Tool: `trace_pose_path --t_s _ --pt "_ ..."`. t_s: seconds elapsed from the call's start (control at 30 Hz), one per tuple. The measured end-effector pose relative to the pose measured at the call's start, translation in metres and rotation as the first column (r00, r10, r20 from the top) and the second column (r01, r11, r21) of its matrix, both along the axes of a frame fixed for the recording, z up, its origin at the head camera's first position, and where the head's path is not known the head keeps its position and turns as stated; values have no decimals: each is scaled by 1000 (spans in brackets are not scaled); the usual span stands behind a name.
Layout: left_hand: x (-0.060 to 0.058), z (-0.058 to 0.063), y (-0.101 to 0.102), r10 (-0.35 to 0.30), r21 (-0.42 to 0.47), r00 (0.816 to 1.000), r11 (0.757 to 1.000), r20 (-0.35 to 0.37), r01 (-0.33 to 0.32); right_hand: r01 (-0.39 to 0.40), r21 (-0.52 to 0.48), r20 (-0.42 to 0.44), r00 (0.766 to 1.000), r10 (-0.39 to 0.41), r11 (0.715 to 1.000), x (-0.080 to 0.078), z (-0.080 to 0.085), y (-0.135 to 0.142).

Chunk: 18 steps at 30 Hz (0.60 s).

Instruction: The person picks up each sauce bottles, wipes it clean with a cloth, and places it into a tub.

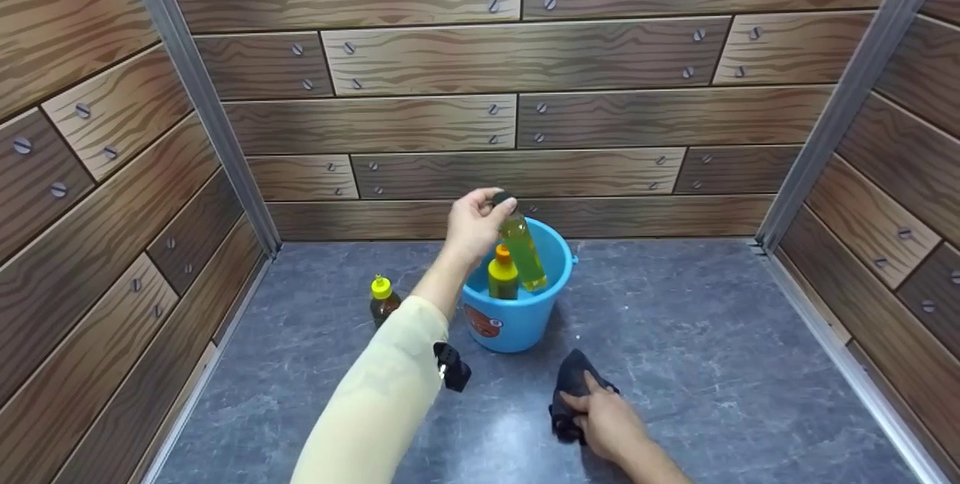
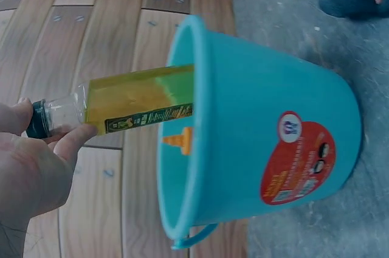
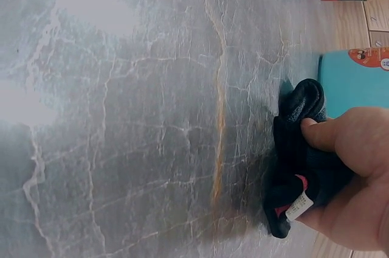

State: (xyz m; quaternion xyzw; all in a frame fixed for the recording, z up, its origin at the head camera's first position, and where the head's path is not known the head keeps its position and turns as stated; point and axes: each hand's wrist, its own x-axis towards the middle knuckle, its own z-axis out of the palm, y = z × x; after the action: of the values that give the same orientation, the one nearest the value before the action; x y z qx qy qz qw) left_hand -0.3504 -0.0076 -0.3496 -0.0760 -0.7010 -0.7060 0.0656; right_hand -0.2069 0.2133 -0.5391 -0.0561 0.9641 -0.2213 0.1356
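Partly inside the blue bucket (image 1: 514,328), a bottle (image 1: 524,250), likely weighty, stiff and slick, best gripped by its neck (image 2: 64,112), slants from the left hand (image 1: 474,229), fingers pinching its cap (image 2: 37,119), while, near right, the right hand (image 1: 611,420) grips a cloth (image 1: 570,380) whose white tag (image 3: 299,207) only the right wrist view shows.

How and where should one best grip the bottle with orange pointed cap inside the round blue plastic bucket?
Probably by its orange cap, coming from above: the bottle appears upright, and the bucket walls it in. Keep to the left of the clear bottle of yellow-green liquid, which the left hand holds tilted beside it.
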Motion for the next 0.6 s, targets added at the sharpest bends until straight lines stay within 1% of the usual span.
trace_pose_path --t_s 0.2,0.3,0.43,0.6 --pt "-7 -17 11 33 -100 999 995 27 -30 -5 -2 9 1000 5 1000 -1 -1 1" --pt "-9 -23 15 22 -125 999 992 46 -17 -1 -1 3 1000 1 1000 -1 -2 0" --pt "-12 -31 20 -7 -130 998 991 63 15 6 -2 3 1000 -6 1000 0 -3 0" --pt "-15 -36 25 -32 -167 996 985 86 46 11 -7 8 1000 -11 1000 -1 -2 1"
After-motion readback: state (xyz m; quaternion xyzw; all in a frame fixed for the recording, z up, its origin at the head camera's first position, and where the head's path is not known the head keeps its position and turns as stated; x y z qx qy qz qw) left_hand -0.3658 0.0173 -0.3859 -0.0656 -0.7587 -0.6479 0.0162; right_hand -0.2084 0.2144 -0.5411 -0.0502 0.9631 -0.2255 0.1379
